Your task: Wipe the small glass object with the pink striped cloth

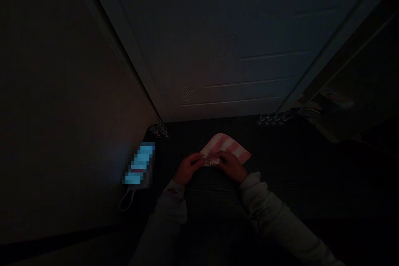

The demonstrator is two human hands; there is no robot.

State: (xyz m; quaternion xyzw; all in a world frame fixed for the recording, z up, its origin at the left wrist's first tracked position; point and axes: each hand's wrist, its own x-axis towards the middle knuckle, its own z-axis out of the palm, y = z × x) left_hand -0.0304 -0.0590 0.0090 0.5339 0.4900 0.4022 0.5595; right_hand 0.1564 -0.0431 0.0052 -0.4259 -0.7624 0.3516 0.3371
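Observation:
In dim light, a pink-and-white striped sheet [226, 144], paper or cloth I cannot tell, lies on the dark tabletop [205, 199]. Its near edge looks bunched around a small, pale, shiny bit [212, 161] between my hands, too dark to name. My left hand [188, 168] pinches the sheet's left near corner with thumb and fingers together. From the right, my right hand [232, 165] has its fingers closed at the near edge, close to the left fingertips. Parts of both hands' fingertips are hidden in shadow.
A lit phone [140, 164], blurred out, leans at the left with a white cable loop [126, 200] below it. Small metal rings stand in clusters at the back left [159, 130] and back right [274, 119]. A pale panel with hearts [199, 62] rises behind.

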